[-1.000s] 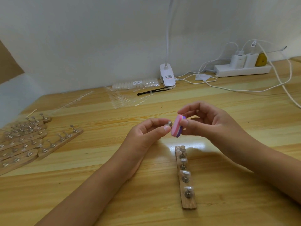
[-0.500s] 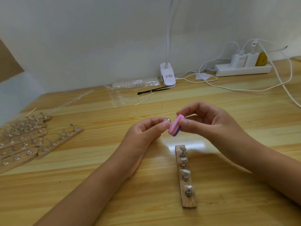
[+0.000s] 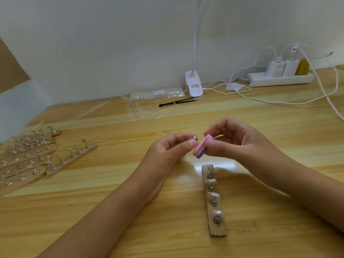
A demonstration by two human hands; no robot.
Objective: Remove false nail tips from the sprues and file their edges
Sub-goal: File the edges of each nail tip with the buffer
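My left hand (image 3: 170,151) pinches a small metal nail stand (image 3: 193,139) between thumb and fingers; the clear tip on it is too small to make out. My right hand (image 3: 240,140) pinches a pink and purple buffer block (image 3: 202,148) whose face lies against that stand. Just below the hands a wooden strip (image 3: 214,200) lies on the table with several metal stands carrying clear nail tips. Clear sprues with nail tips (image 3: 141,110) lie further back on the table.
At far left lie several more wooden strips with stands (image 3: 37,157). A bag of nail tips (image 3: 158,93), black tweezers (image 3: 176,102) and a white clip lamp (image 3: 193,86) sit by the wall. A power strip (image 3: 279,79) with trailing white cables (image 3: 279,103) occupies the back right.
The buffer block has shifted slightly up and down against the stand in my left hand. Both hands stay in nearly the same place.
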